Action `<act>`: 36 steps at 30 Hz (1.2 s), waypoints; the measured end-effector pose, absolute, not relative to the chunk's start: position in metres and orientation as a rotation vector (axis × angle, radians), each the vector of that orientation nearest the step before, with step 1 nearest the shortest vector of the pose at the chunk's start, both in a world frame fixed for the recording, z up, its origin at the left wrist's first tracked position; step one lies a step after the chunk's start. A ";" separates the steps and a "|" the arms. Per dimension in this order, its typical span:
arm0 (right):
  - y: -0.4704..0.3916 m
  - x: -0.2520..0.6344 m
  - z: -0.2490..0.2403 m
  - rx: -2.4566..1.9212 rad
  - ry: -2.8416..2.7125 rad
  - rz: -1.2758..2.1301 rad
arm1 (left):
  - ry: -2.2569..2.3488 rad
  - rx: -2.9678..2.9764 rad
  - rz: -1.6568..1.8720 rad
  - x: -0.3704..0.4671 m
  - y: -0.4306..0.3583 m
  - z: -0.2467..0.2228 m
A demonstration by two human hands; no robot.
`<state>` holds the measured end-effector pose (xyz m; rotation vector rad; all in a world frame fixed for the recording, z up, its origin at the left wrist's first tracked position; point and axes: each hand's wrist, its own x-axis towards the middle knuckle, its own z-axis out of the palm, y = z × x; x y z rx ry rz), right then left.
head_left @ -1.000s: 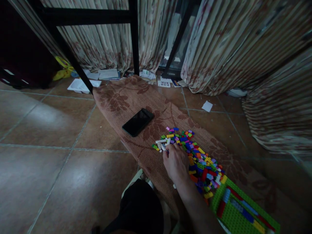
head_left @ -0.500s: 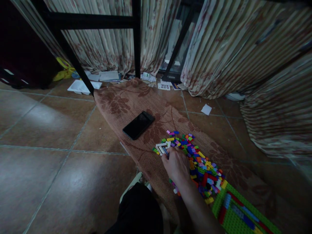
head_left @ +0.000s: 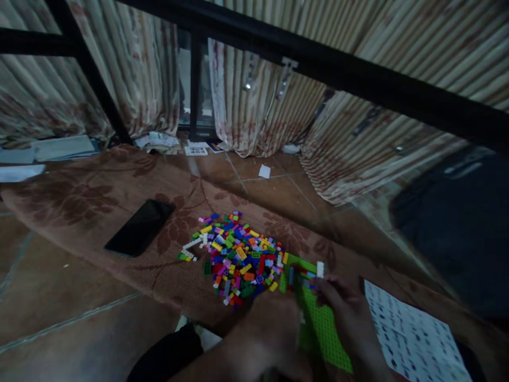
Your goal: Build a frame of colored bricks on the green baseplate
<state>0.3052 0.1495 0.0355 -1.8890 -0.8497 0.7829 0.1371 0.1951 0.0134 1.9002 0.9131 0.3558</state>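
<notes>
My left hand is smeared by motion over the near left side of the green baseplate; its fingers cannot be made out. At the plate's far right corner, my right hand has its fingers closed at a white toy brick, which stands up above the fingertips. Blue and red bricks sit on the far part of the plate, partly behind my hands. To the left of the plate spreads a heap of small, many-coloured toy bricks, with white bricks at its left edge.
A black phone lies on the brown patterned cloth. A printed sheet is at the right. A dark bar crosses before striped curtains. Papers lie on the tiled floor, and a dark rounded object stands right.
The view has swung right. One hand was at the white bricks on the heap's left edge; now both hands are over the green baseplate, and the printed sheet has come into view.
</notes>
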 end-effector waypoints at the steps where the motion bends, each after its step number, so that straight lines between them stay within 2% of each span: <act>1: 0.140 0.309 0.034 -1.903 -0.837 0.719 | 0.948 1.881 0.385 0.142 0.197 0.020; 3: 0.130 0.308 0.031 -1.882 -0.865 0.658 | 0.941 1.715 0.496 0.152 0.197 0.030; 8: 0.121 0.294 0.028 -1.934 -1.058 0.565 | 0.731 0.841 0.610 0.181 0.186 0.026; 12: 0.108 0.300 0.021 -1.877 -1.092 0.547 | 0.775 0.658 0.636 0.195 0.180 0.017; 19: 0.089 0.317 0.011 -1.771 -1.088 0.530 | 0.798 0.737 0.558 0.199 0.180 0.025; 28: 0.059 0.341 -0.004 -1.965 -1.296 0.408 | 1.030 1.055 0.438 0.185 0.196 0.027; 33: 0.046 0.343 -0.014 -1.968 -1.454 0.420 | 0.959 1.696 0.388 0.181 0.198 0.016; 36: 0.049 0.342 -0.018 -1.981 -1.541 0.341 | 0.945 2.031 0.236 0.182 0.196 0.018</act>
